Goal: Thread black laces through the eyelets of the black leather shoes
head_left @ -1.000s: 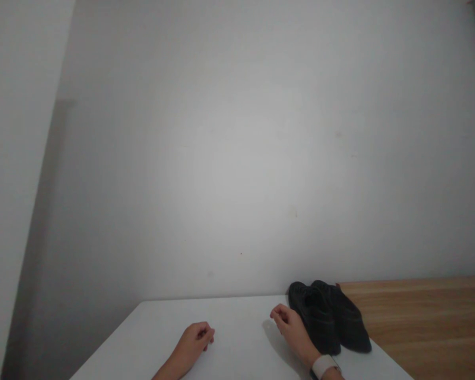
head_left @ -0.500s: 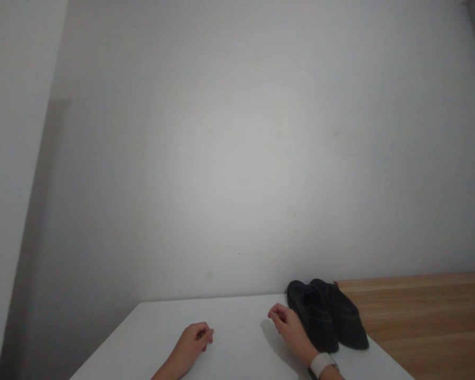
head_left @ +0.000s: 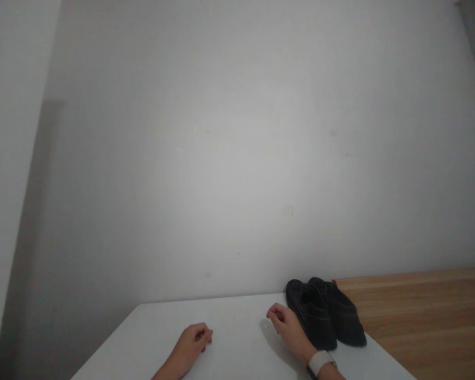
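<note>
My left hand (head_left: 192, 343) is over the front middle of the white table (head_left: 237, 322), its fingers curled in a loose fist with nothing visible in them. To the right, my right hand (head_left: 287, 327) hovers above the same surface, fingers also curled in and holding nothing I can see. A white-banded watch (head_left: 320, 362) is on the right wrist. Just beyond that hand stands a pair of black shoes: the nearer shoe (head_left: 316, 322) is partly covered by my right hand and forearm, and the other shoe (head_left: 347, 319) is beside it on the right.
A pale wall (head_left: 237, 158) rises directly behind the table. Right of the shoes lies a wood-grain surface (head_left: 415, 316). Another white wall or panel (head_left: 16, 105) runs along the left side.
The view has shifted very slightly. Both hands keep the same curled pose in nearly the same place, and the shoes stay where they were.
</note>
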A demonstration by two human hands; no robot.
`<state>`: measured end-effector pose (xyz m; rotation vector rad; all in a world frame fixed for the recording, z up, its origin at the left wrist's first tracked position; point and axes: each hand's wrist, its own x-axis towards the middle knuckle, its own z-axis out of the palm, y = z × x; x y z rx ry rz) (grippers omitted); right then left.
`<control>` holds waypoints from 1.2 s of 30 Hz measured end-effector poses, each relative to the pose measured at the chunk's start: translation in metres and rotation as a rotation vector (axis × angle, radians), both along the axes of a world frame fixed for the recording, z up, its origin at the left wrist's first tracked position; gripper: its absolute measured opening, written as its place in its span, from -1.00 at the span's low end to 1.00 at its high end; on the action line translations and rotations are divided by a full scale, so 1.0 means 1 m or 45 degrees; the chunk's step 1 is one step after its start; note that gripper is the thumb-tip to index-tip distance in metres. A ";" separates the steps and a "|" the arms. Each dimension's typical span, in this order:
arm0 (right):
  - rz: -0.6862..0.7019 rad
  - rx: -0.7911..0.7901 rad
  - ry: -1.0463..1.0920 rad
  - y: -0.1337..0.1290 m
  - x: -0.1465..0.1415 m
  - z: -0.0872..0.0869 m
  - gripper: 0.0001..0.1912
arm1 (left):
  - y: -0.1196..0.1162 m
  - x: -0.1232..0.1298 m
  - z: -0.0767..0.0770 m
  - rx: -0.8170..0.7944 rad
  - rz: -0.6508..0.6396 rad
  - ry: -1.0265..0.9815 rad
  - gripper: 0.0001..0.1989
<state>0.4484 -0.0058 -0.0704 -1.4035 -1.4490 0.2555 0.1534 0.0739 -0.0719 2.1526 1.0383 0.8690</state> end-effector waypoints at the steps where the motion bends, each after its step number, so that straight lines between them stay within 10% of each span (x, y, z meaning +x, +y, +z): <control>1: -0.002 -0.001 -0.007 0.000 -0.001 0.000 -0.74 | -0.001 0.000 0.001 -0.002 0.000 0.002 -0.56; 6: -0.069 0.024 -0.119 -0.005 -0.002 0.005 -0.73 | -0.003 0.000 0.004 -0.022 0.019 0.008 -0.52; 12: -0.621 0.375 -0.657 -0.026 0.004 0.033 -0.74 | -0.007 -0.001 0.007 -0.020 0.006 0.005 -0.55; 20: -1.032 0.248 -0.933 -0.047 0.025 0.055 -0.80 | -0.008 -0.001 0.009 -0.019 0.004 0.018 -0.56; 36: -1.016 -0.175 -1.127 -0.042 0.033 0.043 -0.68 | -0.009 0.000 0.010 -0.033 -0.001 0.023 -0.55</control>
